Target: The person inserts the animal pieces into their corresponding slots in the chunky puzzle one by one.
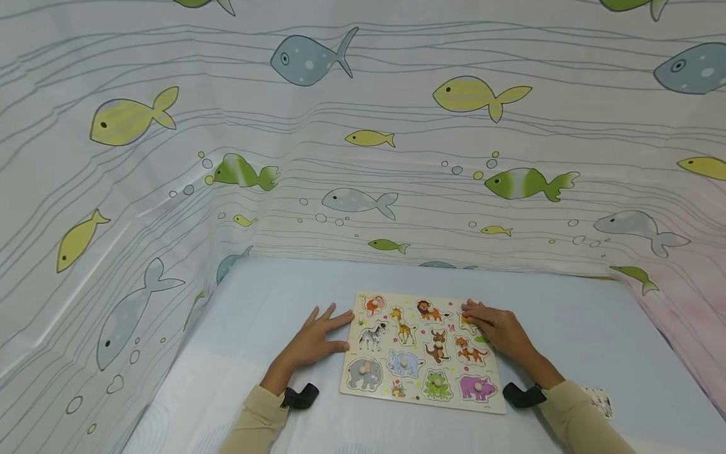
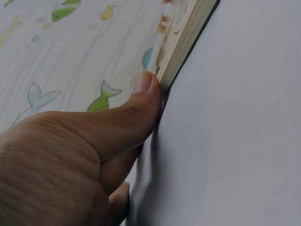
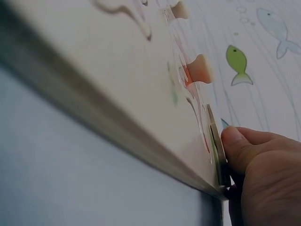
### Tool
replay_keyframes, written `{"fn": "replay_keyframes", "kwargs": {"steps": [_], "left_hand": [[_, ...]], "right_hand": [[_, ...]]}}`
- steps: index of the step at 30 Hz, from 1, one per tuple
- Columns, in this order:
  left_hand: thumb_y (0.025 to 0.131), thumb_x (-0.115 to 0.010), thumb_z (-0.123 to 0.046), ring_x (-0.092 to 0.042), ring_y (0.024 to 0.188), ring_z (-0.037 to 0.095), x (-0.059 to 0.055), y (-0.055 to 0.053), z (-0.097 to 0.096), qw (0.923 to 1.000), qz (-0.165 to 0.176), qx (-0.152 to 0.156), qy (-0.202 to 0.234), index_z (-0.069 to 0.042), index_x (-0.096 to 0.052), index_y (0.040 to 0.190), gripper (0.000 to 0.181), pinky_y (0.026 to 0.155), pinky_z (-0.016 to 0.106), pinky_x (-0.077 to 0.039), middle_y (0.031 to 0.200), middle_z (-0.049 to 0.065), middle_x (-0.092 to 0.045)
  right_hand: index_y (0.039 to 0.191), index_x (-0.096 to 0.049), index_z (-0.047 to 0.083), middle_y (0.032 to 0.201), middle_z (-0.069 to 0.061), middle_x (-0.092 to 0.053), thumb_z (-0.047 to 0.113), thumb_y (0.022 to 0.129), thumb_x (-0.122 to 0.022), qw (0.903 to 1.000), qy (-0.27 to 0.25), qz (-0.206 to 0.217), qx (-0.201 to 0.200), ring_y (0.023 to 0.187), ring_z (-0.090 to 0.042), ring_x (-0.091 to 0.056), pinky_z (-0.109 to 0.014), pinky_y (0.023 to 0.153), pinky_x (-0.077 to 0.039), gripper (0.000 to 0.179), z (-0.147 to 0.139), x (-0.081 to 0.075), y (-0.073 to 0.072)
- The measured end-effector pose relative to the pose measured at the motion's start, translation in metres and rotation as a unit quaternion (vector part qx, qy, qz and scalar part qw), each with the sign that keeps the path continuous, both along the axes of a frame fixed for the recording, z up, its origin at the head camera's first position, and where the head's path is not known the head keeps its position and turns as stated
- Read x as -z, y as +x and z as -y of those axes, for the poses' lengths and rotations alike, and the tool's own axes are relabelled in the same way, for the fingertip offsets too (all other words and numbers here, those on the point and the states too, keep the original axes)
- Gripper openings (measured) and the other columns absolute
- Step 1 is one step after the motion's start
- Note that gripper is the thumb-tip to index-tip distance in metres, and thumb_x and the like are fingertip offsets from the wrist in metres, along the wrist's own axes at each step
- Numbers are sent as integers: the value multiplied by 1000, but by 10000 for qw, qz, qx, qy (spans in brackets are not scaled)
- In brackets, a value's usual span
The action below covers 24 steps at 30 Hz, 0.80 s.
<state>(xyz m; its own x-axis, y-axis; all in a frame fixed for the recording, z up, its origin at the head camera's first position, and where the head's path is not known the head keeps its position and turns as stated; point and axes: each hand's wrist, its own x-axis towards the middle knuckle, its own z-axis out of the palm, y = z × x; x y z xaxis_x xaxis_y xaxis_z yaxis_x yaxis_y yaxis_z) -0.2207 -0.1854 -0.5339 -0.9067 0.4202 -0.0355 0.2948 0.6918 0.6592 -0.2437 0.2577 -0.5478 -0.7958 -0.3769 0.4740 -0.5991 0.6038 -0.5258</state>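
A wooden peg puzzle board (image 1: 418,400) with animal pieces lies flat on the table. My left hand (image 1: 316,339) touches its left edge, thumb and fingers spread; in the left wrist view the thumb (image 2: 146,94) presses against the board's side (image 2: 186,44). At the upper right corner, my right hand (image 1: 501,328) pinches a puzzle piece (image 3: 217,153), which looks slightly tilted over the board. The hand covers most of that corner, so the animal on the piece cannot be made out. Other pieces, such as the elephant (image 1: 365,374), frog (image 1: 437,384) and hippo (image 1: 478,388), sit in their places.
The board rests on a pale blue and white table cover (image 1: 295,287). A pale patterned item (image 1: 599,402) lies by the right sleeve, partly hidden. Fish-printed curtains (image 1: 408,164) surround the table at the back and sides. Black devices (image 1: 302,396) are strapped on both wrists.
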Motion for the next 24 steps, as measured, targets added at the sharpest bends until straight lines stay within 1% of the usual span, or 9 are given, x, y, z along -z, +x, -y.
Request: {"fn": "replay_keyframes", "kwargs": {"steps": [5, 9, 13, 16, 21, 24], "left_hand": [[82, -77, -40, -17, 156, 28, 1, -2, 0, 10000, 35, -36, -85, -23, -51, 147, 72, 128, 52, 5, 154, -7, -45], [82, -77, -40, -17, 156, 29, 1, -1, 1, 9999, 33, -38, -106, -23, -51, 147, 72, 128, 53, 4, 154, -7, -46], [82, -77, -39, -18, 155, 31, -1, -1, 1, 10000, 7, -20, -90, -22, -52, 147, 71, 128, 54, 4, 154, -5, -46], [83, -77, -40, -17, 156, 30, -2, -1, 1, 10000, 43, -27, -76, -22, -51, 147, 71, 128, 53, 5, 154, -5, -46], [83, -77, -39, -17, 155, 30, 1, -1, 1, 10000, 38, -5, -39, -21, -51, 147, 71, 128, 53, 6, 154, -4, -46], [83, -77, -39, -18, 155, 31, 1, 0, 1, 10000, 12, 21, -26, -21, -52, 147, 71, 127, 54, 5, 154, -4, -47]], "right_hand": [[105, -77, 1, 116, -14, -74, -7, 81, -75, 10000, -15, 43, -36, 115, -39, -65, -2, 107, -33, 25, 0, 1, -1], [106, -77, 3, 116, -13, -74, -5, 81, -75, 10000, 39, 39, -35, 117, -39, -64, -3, 108, -32, 26, 0, 2, -2], [109, -77, 4, 117, -11, -74, -3, 82, -75, 9999, 133, 39, -15, 120, -38, -63, -8, 109, -33, 27, 0, 1, -2], [112, -76, 4, 119, -10, -74, -2, 84, -74, 9997, 181, 135, 4, 122, -37, -62, -12, 110, -33, 28, 0, 1, -2], [117, -74, 3, 122, -12, -72, 0, 87, -73, 9987, 209, 443, 122, 126, -37, -59, -6, 111, -27, 30, 1, -2, 0], [120, -72, 4, 127, -14, -69, 3, 89, -72, 9976, 188, 642, 186, 127, -38, -58, -1, 109, -23, 31, 1, -3, 2]]}}
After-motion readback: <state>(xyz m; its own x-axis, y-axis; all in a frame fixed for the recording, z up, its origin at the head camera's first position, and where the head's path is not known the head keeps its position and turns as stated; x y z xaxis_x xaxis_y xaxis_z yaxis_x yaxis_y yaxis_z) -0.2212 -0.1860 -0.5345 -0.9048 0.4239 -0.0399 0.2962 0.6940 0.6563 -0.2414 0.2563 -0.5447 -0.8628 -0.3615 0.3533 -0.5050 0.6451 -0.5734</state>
